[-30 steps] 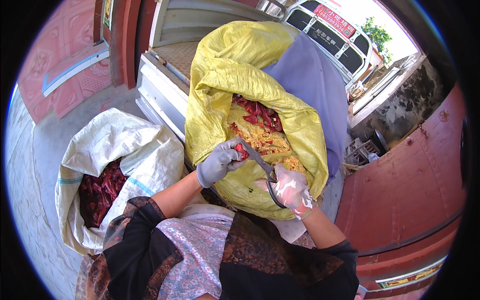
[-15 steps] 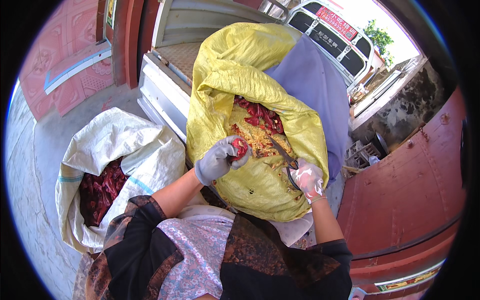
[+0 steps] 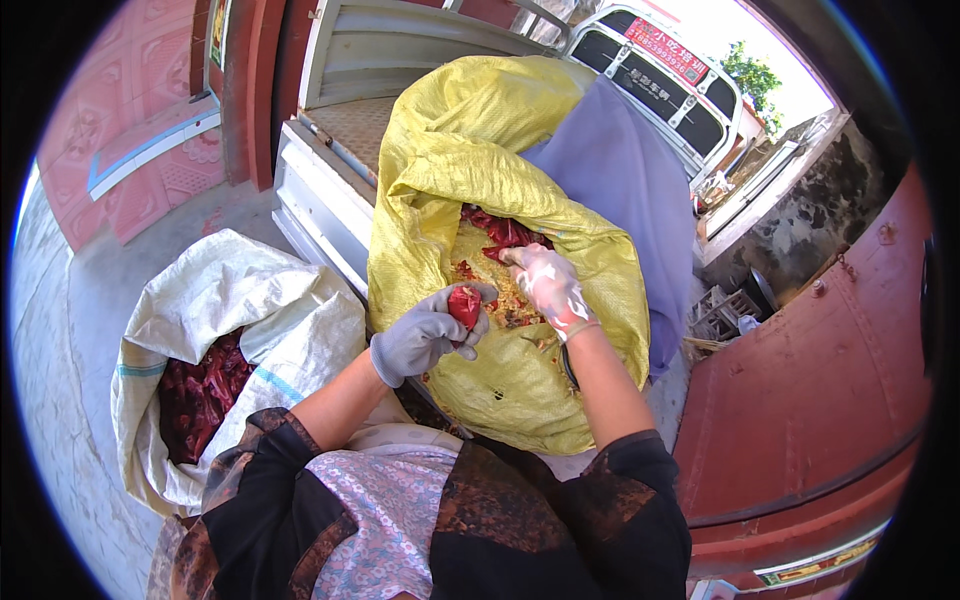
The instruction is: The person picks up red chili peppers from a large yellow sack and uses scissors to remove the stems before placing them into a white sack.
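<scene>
My left hand [image 3: 417, 335], in a grey glove, is closed on a dried red chili pepper [image 3: 465, 306] above the mouth of a yellow woven sack [image 3: 520, 400]. My right hand [image 3: 547, 285], in a white and pink glove, reaches into the sack. Its fingers are pinched together at the edge of a heap of dried red chili peppers [image 3: 508, 232], touching one. Below the heap lie yellow seeds and red bits [image 3: 512, 305]. A dark handle loop of the scissors [image 3: 569, 368] shows by my right wrist; the blades are hidden.
A white woven sack [image 3: 290, 310] of dark red chili peppers [image 3: 205, 395] stands at the left. Behind the yellow sack are a truck bed [image 3: 345, 130] and a purple cloth [image 3: 615, 160]. A dark red metal door [image 3: 800, 390] stands at the right.
My right hand has moved from the scissors at the sack's right side up and left to the pepper heap. The scissors blades have gone from sight. My left hand keeps its pepper, slightly lower.
</scene>
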Action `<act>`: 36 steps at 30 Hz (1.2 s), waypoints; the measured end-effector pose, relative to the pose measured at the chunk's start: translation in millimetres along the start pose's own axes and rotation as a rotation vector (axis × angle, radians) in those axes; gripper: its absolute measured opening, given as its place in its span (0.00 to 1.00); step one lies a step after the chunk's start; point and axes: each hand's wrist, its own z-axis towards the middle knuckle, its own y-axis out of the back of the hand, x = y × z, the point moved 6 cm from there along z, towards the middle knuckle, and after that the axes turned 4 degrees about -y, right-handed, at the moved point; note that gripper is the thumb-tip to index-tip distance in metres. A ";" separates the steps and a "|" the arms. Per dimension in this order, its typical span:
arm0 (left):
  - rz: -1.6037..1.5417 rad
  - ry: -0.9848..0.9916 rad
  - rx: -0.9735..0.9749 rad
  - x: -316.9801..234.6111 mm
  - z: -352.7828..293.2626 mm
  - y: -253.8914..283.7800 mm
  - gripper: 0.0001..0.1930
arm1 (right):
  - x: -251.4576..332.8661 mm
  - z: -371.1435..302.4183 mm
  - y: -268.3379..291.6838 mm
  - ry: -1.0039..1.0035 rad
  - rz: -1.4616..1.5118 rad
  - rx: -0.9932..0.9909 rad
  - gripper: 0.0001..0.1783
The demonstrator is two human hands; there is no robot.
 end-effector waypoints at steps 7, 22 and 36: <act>0.009 0.108 -0.144 -0.5 -8.1 1.2 0.16 | -32.5 47.7 -41.9 -0.235 0.297 -0.021 0.09; -0.340 0.279 -0.156 24.5 11.0 22.5 0.14 | 70.8 -81.1 60.3 0.436 -0.147 -0.569 0.18; 0.138 0.006 -0.162 13.0 18.2 13.7 0.04 | 36.7 -86.9 38.1 -0.201 1.212 -0.202 0.15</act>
